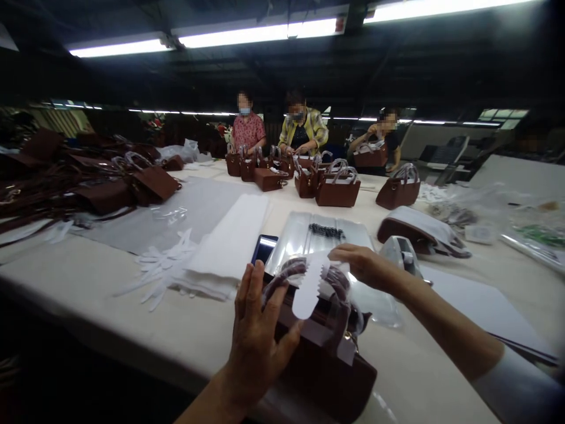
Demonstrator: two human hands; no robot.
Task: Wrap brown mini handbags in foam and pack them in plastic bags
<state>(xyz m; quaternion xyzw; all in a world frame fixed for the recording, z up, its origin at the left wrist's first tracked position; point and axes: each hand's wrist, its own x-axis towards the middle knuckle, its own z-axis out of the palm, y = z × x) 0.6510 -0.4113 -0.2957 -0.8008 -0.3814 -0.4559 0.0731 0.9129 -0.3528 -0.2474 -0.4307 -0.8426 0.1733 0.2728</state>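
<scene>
Brown handbag (318, 377) stands near the table (110, 282) edge. Your left hand (258, 335), spread, steadies it; your right hand (366, 265) pinches the white strip (309, 288). If you pull hard, I think it may tear.

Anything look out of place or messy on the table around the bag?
Mostly tidy. White paper strips lie scattered loose left of the tissue stack, and a phone sits between that stack and the plastic sleeves. Nothing looks spilled or damaged on the bag.
</scene>
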